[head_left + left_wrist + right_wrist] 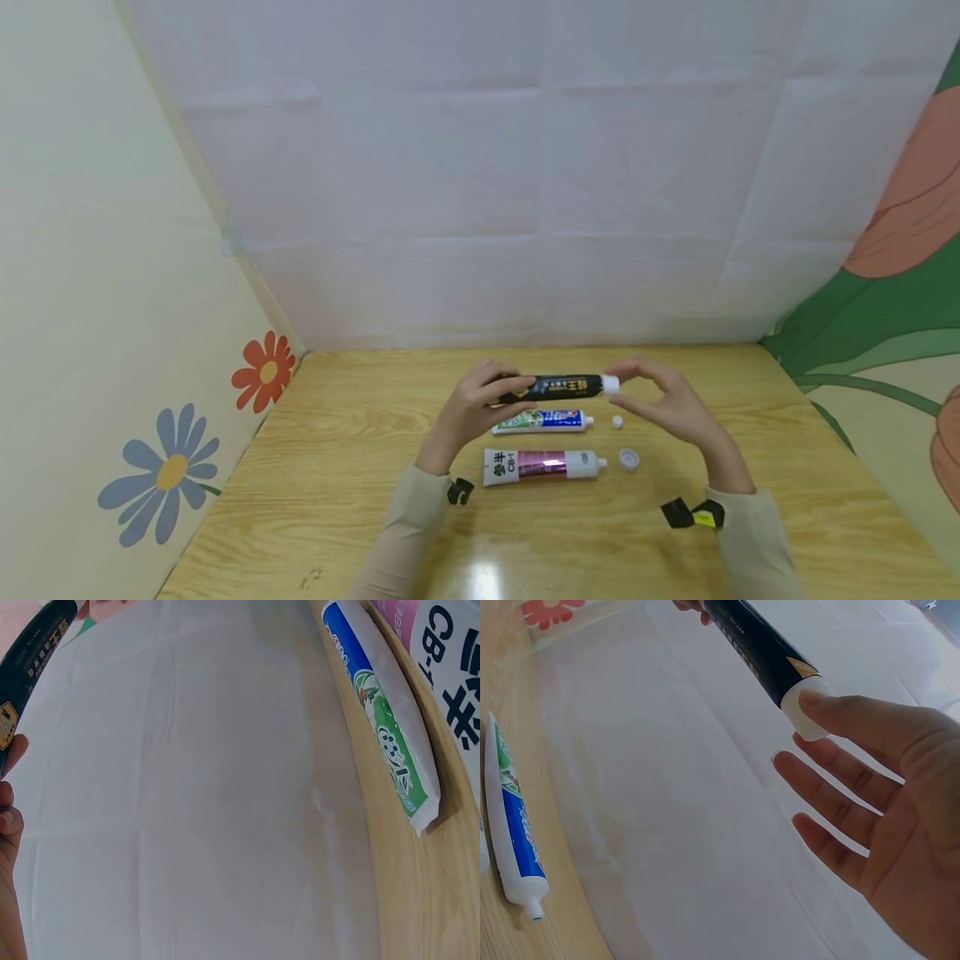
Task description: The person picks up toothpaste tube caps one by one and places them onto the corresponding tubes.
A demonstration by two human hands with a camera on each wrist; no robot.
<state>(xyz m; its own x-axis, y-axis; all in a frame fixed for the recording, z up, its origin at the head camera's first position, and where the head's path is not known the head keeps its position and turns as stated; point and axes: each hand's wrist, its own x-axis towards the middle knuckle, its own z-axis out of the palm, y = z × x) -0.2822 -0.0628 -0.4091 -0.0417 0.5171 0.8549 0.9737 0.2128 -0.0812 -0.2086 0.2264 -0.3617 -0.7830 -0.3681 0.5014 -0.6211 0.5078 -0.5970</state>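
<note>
A black toothpaste tube [558,387] with gold lettering is held level above the table, its white cap [611,385] pointing right. My left hand [476,400] grips the tube's tail end between thumb and fingers. At the other end my right hand [667,404] pinches the white cap; in the right wrist view the thumb [832,709] lies on the cap while the other fingers spread loosely. Below the held tube lies a blue and green toothpaste tube [551,422], uncapped. Nearer to me is a pink and white toothpaste tube [543,467], its nozzle bare too.
A small white cap [617,422] sits right of the blue and green tube's nozzle. A larger round white cap [628,458] lies by the pink tube's nozzle. The wooden table [375,517] meets a white cloth [525,208] at the back; flower-patterned panels [180,333] flank it.
</note>
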